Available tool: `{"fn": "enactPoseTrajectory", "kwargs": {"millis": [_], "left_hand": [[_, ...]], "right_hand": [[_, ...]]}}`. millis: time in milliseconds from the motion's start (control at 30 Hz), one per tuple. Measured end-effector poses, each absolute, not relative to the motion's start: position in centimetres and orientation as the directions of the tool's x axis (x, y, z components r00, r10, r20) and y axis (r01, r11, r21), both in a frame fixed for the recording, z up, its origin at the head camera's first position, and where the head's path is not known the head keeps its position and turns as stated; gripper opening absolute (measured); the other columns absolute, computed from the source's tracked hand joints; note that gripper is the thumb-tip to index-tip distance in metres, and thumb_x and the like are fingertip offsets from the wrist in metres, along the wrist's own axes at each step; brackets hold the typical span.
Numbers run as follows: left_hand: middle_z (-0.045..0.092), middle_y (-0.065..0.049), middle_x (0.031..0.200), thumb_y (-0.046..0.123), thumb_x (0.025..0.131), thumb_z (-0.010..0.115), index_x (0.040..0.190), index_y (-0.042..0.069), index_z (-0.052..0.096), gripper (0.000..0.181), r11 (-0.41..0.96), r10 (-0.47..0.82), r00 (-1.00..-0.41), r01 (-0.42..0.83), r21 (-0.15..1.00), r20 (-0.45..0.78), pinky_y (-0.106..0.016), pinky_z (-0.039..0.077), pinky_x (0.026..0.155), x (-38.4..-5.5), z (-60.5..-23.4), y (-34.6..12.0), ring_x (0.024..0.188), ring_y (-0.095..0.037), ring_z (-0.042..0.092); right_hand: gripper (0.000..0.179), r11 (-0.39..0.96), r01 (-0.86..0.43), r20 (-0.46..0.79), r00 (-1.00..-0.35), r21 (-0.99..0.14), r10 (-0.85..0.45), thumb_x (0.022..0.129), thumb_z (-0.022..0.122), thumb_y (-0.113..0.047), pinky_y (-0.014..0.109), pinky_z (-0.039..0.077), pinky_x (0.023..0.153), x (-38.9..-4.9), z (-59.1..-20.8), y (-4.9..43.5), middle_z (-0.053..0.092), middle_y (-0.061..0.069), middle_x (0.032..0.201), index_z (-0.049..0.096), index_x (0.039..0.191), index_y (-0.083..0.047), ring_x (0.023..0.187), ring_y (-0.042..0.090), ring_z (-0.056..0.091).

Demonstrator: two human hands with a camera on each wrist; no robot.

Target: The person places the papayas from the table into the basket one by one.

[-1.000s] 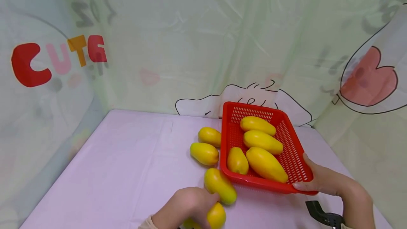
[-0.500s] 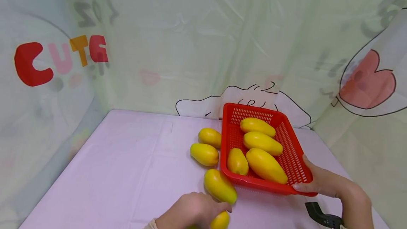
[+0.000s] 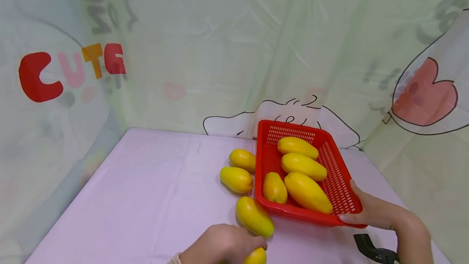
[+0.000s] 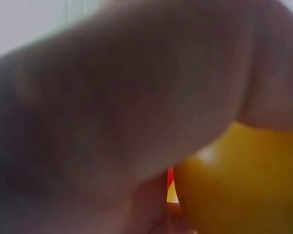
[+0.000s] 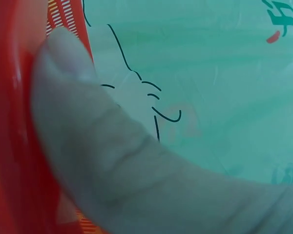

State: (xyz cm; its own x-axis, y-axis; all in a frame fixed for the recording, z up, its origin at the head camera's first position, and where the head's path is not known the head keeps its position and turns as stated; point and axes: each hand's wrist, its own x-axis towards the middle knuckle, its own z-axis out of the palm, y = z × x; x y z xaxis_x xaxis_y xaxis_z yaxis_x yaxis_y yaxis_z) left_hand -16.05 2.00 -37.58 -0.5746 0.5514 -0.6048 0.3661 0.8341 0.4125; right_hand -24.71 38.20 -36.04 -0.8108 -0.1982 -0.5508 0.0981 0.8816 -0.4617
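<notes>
In the head view, my left hand (image 3: 229,243) is at the bottom middle, its fingers curled round a yellow mango (image 3: 256,257) that it partly hides. The left wrist view shows that mango (image 4: 239,180) close up beneath the fingers. My right hand (image 3: 373,210) grips the near right corner of a red plastic basket (image 3: 300,214), thumb on the rim. Its thumb (image 5: 107,131) lies along the red rim in the right wrist view. Inside the basket are several yellow mangoes (image 3: 307,192). A yellow-green mango (image 3: 254,217) lies just beyond my left hand, by the basket's near left corner.
Two more mangoes, a front one (image 3: 236,179) and a back one (image 3: 242,159), lie left of the basket on the pale lilac tabletop (image 3: 146,199). A printed curtain (image 3: 205,52) stands along the back and sides. A black strap (image 3: 373,249) shows by the right wrist.
My left hand has shifted slightly to the right, and the mango in it has moved the same way. The right hand keeps its hold on the basket.
</notes>
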Motion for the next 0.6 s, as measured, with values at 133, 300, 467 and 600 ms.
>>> {"fn": "enactPoseTrajectory", "kwargs": {"millis": [133, 300, 467, 600], "left_hand": [[0.054, 0.012, 0.092, 0.036, 0.080, 0.074, 0.118, 0.048, 0.051, 0.046, 0.814, 0.580, -0.549, 0.393, 0.427, -0.601, -0.034, 0.049, 0.072, -16.3, -37.3, 1.8, 0.078, -0.011, 0.050], [0.055, 0.015, 0.097, 0.033, 0.080, 0.074, 0.129, 0.047, 0.044, 0.059, 0.736, 0.677, -0.499, 0.469, 0.488, -0.541, -0.026, 0.048, 0.074, -16.7, -36.9, 1.4, 0.079, -0.005, 0.050], [0.054, 0.016, 0.098, 0.030, 0.082, 0.073, 0.137, 0.044, 0.036, 0.068, 0.608, 0.794, -0.440, 0.550, 0.572, -0.421, -0.017, 0.045, 0.079, -17.0, -36.6, 1.5, 0.084, 0.001, 0.048], [0.051, 0.014, 0.110, 0.036, 0.085, 0.069, 0.139, 0.041, 0.031, 0.067, 0.528, 0.843, -0.457, 0.603, 0.599, -0.282, -0.015, 0.045, 0.083, -17.2, -36.4, 1.5, 0.092, 0.003, 0.047]], "right_hand": [[0.115, 0.868, 0.079, -0.542, -0.807, -0.491, -0.233, 0.084, 0.063, -0.050, 0.045, 0.055, 0.079, -24.7, -36.0, 38.4, 0.011, 0.041, 0.144, -0.018, 0.145, 0.004, 0.113, 0.048, 0.036], [0.115, 0.857, 0.083, -0.539, -0.807, -0.509, -0.242, 0.084, 0.064, -0.049, 0.045, 0.055, 0.080, -24.5, -35.9, 38.4, 0.011, 0.040, 0.145, -0.019, 0.145, 0.002, 0.114, 0.047, 0.035], [0.115, 0.861, 0.083, -0.542, -0.806, -0.501, -0.238, 0.084, 0.062, -0.050, 0.046, 0.054, 0.081, -24.4, -35.8, 38.3, 0.012, 0.040, 0.144, -0.020, 0.145, 0.003, 0.114, 0.047, 0.036], [0.114, 0.869, 0.079, -0.543, -0.808, -0.488, -0.231, 0.085, 0.061, -0.051, 0.047, 0.054, 0.081, -24.4, -35.7, 38.2, 0.012, 0.041, 0.144, -0.019, 0.145, 0.004, 0.113, 0.047, 0.035]]}}
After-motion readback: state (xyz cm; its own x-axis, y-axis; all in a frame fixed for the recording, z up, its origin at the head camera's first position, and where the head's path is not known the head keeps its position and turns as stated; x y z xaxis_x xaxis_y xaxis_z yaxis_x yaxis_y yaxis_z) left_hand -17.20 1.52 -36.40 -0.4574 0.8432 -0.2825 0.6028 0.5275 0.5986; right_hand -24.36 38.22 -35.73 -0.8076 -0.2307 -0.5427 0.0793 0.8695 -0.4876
